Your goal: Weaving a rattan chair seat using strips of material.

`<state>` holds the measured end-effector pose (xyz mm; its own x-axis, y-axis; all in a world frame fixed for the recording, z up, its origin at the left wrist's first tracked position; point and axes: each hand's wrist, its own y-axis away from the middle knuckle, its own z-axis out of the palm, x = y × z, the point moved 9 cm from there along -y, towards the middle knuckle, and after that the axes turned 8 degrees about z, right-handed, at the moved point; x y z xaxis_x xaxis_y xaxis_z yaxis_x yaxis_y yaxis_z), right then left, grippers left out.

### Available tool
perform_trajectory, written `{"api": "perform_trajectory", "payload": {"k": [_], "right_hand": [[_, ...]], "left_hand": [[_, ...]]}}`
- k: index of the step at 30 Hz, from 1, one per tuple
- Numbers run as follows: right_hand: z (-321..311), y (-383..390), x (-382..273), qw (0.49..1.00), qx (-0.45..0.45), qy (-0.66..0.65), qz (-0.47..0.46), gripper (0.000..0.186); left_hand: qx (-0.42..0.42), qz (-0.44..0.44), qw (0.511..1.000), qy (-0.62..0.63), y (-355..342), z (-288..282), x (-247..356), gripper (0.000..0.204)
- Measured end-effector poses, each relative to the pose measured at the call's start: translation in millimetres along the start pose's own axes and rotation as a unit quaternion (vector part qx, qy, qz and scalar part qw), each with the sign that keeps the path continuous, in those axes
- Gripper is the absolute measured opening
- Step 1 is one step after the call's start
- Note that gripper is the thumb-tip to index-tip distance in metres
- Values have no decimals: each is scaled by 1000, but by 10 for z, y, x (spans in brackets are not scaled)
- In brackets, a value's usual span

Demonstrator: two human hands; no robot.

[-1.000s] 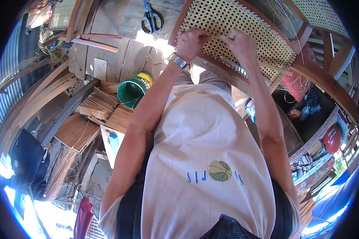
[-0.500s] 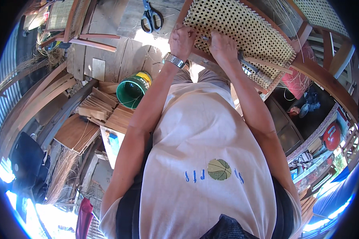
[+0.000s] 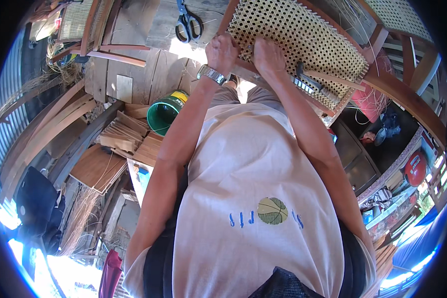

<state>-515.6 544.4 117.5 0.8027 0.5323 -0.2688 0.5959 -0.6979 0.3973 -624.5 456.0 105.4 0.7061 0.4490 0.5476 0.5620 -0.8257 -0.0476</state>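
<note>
A wooden frame filled with woven cane webbing lies in front of me, its near left corner under my hands. My left hand, with a metal watch on the wrist, is closed at the frame's left edge. Just right of it, my right hand makes a fist low over the webbing. Whatever either hand grips is hidden by the fingers. By my right wrist a hammer rests on the cane, its wooden handle pointing right. Beside the hammer lies another slim hand tool.
Black-handled scissors lie on a board beyond my left hand. A green bucket stands on the plank floor at left, near stacked wood pieces. At right are another caned frame and a red bag-like item with loose strands.
My right hand has shifted left and slightly nearer, closing part of the space to my left hand. More of the hammer's head shows now. The left hand has moved only a little.
</note>
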Motion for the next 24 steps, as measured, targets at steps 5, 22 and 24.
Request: {"api": "perform_trajectory", "payload": {"k": [5, 22, 24], "right_hand": [[82, -148, 242, 989, -53, -135, -11, 15], [-851, -58, 650, 997, 67, -5, -30, 34], [-750, -23, 615, 997, 62, -33, -22, 35]], "left_hand": [[-8, 50, 998, -32, 9, 268, 22, 8], [31, 128, 984, 116, -54, 132, 716, 17], [7, 96, 985, 142, -79, 170, 611, 15]]}}
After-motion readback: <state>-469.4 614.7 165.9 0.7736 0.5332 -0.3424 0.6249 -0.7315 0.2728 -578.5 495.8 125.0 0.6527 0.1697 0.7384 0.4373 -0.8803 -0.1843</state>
